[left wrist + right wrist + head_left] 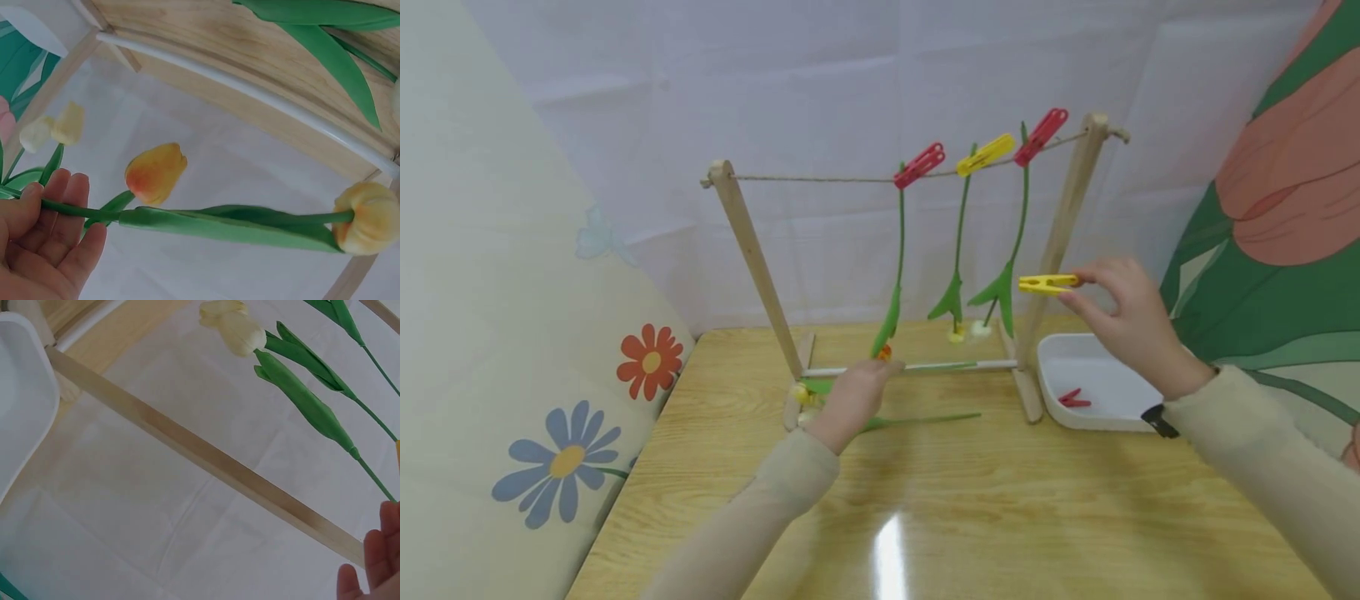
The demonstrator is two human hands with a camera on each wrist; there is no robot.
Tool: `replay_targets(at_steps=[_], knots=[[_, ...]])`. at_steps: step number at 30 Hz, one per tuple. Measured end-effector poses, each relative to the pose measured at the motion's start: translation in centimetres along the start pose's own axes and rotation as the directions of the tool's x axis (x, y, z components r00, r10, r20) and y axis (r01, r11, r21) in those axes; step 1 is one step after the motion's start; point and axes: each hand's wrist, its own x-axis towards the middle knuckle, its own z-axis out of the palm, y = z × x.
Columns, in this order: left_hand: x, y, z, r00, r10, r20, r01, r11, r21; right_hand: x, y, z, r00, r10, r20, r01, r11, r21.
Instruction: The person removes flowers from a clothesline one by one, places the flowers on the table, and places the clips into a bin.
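Note:
My left hand [853,398] holds a yellow tulip [365,219] by its green stem, pinched between thumb and fingers; the tulip lies level, flower to the left in the head view. My right hand [1131,321] pinches a yellow clothespin [1045,285] by its handle ends, in front of the right post. Three tulips hang head down from a twine line [820,178], held by a red clothespin [919,166], a yellow clothespin [986,155] and another red clothespin [1041,137]. An orange-yellow tulip [156,174] hangs behind the held stem.
The line runs between a left wooden post [756,267] and a right wooden post [1071,208], joined low down by a white rod [842,372]. A tulip stem [932,419] lies on the wooden table [940,500]. At right, a white tray [1097,346] contains red clothespins [1073,399].

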Motion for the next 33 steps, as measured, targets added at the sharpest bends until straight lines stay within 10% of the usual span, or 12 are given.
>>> replay_targets(at_steps=[10,33], knots=[[0.0,-0.1,1.9,0.992,-0.001,0.125,-0.012,0.994,0.108,-2.6,1.5,0.0,0.994,0.107,0.035,-0.105,0.993,-0.048],[-0.9,-0.6,5.8,0.985,0.073,0.153,-0.113,0.957,0.266,-7.4,7.3,0.0,0.936,0.308,0.172,-0.287,0.948,-0.135]])
